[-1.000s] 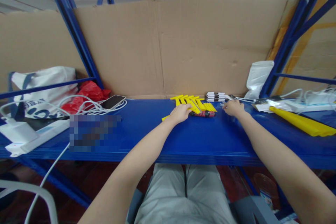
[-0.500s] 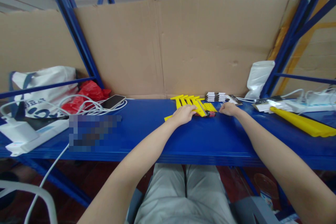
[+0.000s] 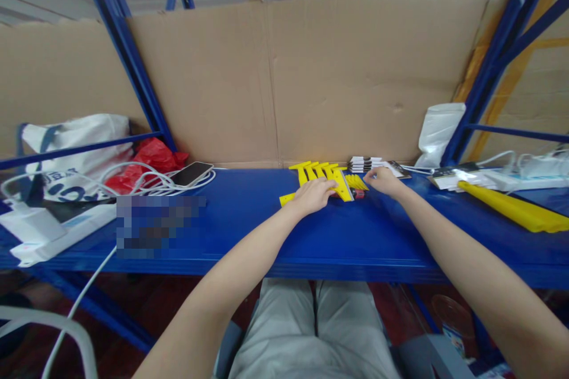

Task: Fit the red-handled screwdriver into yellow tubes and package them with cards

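Observation:
My left hand [image 3: 313,194] is closed round the handle of a yellow T-shaped scraper [image 3: 342,185]. Its wide head, with a pale strip along the edge, points right, and the handle end sticks out left of my wrist. Behind that hand, several similar yellow scrapers [image 3: 315,170] lie in a row. My right hand [image 3: 383,181] has its fingertips pinched together just right of several small yellow pieces [image 3: 355,182]; whatever may be in the pinch is too small to make out. A small red-and-black object [image 3: 358,194] lies between the scraper's head and my right hand.
White-and-black packets [image 3: 365,164] are stacked by the cardboard wall [image 3: 355,71]. Long yellow pieces [image 3: 511,207] lie at right, near a white power strip [image 3: 524,179]. On the left are a phone [image 3: 192,173], white cables, a red plastic bag [image 3: 155,157] and a cloth bag [image 3: 89,136].
My right hand has moved slightly left, towards the small yellow pieces. The scraper in my left hand has turned a little, and its head has shifted slightly right.

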The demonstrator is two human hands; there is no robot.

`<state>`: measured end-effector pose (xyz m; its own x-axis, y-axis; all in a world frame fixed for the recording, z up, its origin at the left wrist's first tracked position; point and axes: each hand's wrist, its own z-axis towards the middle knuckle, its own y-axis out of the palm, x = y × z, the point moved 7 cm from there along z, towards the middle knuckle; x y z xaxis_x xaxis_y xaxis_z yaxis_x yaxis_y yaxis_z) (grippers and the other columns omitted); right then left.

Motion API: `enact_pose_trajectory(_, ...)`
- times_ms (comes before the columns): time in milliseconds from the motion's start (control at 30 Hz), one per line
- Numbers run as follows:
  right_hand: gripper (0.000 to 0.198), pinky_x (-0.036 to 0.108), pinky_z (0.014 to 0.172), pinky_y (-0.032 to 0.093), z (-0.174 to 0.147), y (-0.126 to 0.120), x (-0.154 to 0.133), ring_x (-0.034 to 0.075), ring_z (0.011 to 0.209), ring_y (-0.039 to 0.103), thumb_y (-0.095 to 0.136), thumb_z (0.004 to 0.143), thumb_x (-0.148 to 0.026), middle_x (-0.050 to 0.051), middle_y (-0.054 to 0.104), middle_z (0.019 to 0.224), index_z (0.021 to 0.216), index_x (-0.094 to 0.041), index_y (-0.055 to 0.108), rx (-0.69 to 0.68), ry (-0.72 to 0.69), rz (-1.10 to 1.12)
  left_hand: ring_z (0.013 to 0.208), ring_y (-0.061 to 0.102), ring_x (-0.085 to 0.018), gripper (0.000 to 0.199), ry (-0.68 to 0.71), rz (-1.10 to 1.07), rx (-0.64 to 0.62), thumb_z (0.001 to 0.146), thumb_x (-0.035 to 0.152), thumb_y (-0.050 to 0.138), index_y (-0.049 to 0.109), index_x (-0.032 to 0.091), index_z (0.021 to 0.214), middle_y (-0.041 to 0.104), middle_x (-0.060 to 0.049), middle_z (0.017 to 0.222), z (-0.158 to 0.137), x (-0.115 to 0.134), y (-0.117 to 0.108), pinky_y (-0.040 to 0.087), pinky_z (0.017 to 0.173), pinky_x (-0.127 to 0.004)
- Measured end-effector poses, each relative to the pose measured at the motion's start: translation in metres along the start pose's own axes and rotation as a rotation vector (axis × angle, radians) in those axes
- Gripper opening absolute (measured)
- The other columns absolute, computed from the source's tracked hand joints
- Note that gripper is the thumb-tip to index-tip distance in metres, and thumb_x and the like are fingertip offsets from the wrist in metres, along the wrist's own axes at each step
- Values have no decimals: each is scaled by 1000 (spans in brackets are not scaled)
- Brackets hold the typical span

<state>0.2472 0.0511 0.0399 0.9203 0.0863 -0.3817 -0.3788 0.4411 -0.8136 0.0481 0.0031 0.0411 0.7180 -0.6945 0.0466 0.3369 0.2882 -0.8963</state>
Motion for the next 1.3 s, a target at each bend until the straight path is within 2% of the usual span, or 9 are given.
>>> enact_pose_trajectory(100,16,27,71,45,-7,-3,-19,17,75,60,53,75,-23,7,67,80,76,-14,66,-11,47,278,106,59,-21,31,2,-14,-14,90,26,44,62,22,114,63,-6,115,0,4,0,47,90,-33)
enact_pose_trajectory(200,12,27,73,44,-14,-1,-38,14,72,58,55,72,-23,4,66,75,71,-14,63,-42,35,561,106,58,-21,32,7,-21,-30,91,28,42,61,23,115,63,-5,116,-1,8,0,47,90,-33)
enact_pose_trajectory(300,7,28,77,43,-20,1,-51,14,73,57,56,69,-21,2,65,73,66,-16,60,-53,15,659,105,59,-20,32,17,-17,-40,91,29,41,61,25,116,62,-5,116,-1,10,0,47,88,-33)
enact_pose_trajectory(467,8,29,80,43,-25,1,-60,16,77,58,55,67,-20,3,65,72,60,-17,57,-48,-14,641,101,60,-20,33,32,-1,-40,92,30,39,60,25,117,62,-6,113,-1,12,-1,48,85,-32)
enact_pose_trajectory(867,12,29,66,46,-30,4,-66,16,70,57,53,71,-27,3,62,68,66,-18,60,-52,-72,504,99,60,-21,33,66,54,-69,93,31,36,58,26,118,62,-6,107,-3,16,2,48,83,-32)
enact_pose_trajectory(1167,9,30,69,46,-29,7,-62,16,72,56,53,71,-26,3,60,71,67,-18,55,-79,-45,514,99,60,-21,35,72,74,-87,93,31,35,57,26,120,61,-7,108,-5,17,1,49,82,-32)
enact_pose_trajectory(1300,9,31,75,47,-25,10,-57,16,80,56,56,68,-22,3,60,81,75,-18,52,-38,-2,589,99,60,-21,35,69,75,-83,93,32,35,57,26,120,61,-7,109,-5,17,1,49,82,-32)
